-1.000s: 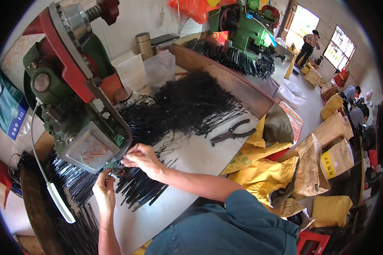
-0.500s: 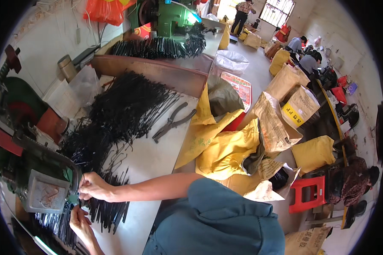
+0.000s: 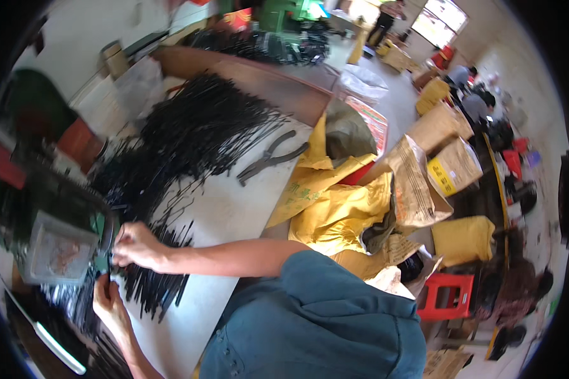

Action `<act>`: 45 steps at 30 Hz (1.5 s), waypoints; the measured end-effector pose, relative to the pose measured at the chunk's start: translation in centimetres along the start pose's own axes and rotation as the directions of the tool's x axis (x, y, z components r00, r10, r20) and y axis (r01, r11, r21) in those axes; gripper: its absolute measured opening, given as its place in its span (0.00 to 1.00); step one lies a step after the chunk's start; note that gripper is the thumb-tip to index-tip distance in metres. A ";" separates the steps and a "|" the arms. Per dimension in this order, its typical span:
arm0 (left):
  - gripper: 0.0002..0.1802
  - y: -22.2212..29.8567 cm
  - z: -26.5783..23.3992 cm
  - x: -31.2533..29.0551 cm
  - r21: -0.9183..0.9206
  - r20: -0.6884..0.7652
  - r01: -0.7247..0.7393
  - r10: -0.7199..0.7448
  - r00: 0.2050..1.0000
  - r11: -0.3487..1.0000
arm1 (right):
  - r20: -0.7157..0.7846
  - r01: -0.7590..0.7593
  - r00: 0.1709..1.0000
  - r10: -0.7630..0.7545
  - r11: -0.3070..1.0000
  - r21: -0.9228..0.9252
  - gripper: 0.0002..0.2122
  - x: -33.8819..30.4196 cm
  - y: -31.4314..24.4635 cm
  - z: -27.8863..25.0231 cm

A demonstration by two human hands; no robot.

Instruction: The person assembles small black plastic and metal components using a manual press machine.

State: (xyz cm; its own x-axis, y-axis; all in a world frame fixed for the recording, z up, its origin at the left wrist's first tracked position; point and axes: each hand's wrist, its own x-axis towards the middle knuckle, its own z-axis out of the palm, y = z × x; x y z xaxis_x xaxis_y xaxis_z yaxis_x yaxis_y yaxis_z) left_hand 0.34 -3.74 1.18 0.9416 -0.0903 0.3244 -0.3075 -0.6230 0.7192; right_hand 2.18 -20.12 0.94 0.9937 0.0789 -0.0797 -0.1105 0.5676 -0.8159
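Note:
My right hand [image 3: 138, 246] is closed in a pinch beside the green work point of a machine [image 3: 102, 260]. Just below it, my left hand [image 3: 109, 304] has thumb and fingers drawn together near the same spot. A small dark piece shows between the fingertips of both hands, too small to make out. Thin black strips [image 3: 161, 284] lie in a row on the table beside my hands. A large tangled heap of similar black strips [image 3: 196, 120] rises farther back. A clear plastic box [image 3: 60, 249] sits on the machine, left of my hands.
Pliers [image 3: 269, 158] with dark handles lie open on the table [image 3: 215, 208]. A brown board [image 3: 253, 76] edges its far side. Yellow sacks [image 3: 335, 215], paper bags [image 3: 417, 183] and a red stool [image 3: 446, 295] crowd the floor to the right. A lit lamp tube [image 3: 60, 347] is at lower left. Other people sit farther off.
The whole view has shifted, and the machine's parts look more blurred. Both hands stay at the machine's work point, with fingers drawn together as before.

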 end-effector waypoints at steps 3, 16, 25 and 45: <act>0.11 0.5 0.4 0.2 0.006 0.027 0.086 -0.086 0.996 0.996 | -0.026 0.087 0.996 -0.083 0.965 0.248 0.04 -0.1 -0.8 -1.7; 0.08 2.6 1.1 1.0 -0.013 -0.030 0.048 -0.049 0.998 0.999 | -0.055 0.007 0.998 -0.008 0.999 -0.032 0.04 -0.1 -1.8 -1.5; 0.09 2.9 1.4 0.8 -0.073 -0.021 0.085 -0.087 0.996 0.994 | -0.077 0.018 0.997 -0.018 1.000 -0.002 0.03 -0.2 -1.8 -1.4; 0.09 2.7 1.2 1.1 -0.004 -0.014 0.030 -0.030 0.999 1.000 | -0.072 0.038 0.997 -0.037 0.999 0.000 0.03 -0.1 -1.4 -1.0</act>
State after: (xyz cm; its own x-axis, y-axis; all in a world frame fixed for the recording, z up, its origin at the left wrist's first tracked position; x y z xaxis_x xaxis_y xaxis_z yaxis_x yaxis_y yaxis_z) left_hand 0.66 -6.47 2.76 0.9484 -0.0611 0.3111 -0.2799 -0.6224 0.7309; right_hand 2.30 -21.79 1.53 0.9960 -0.0014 -0.0899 -0.0730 0.5704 -0.8181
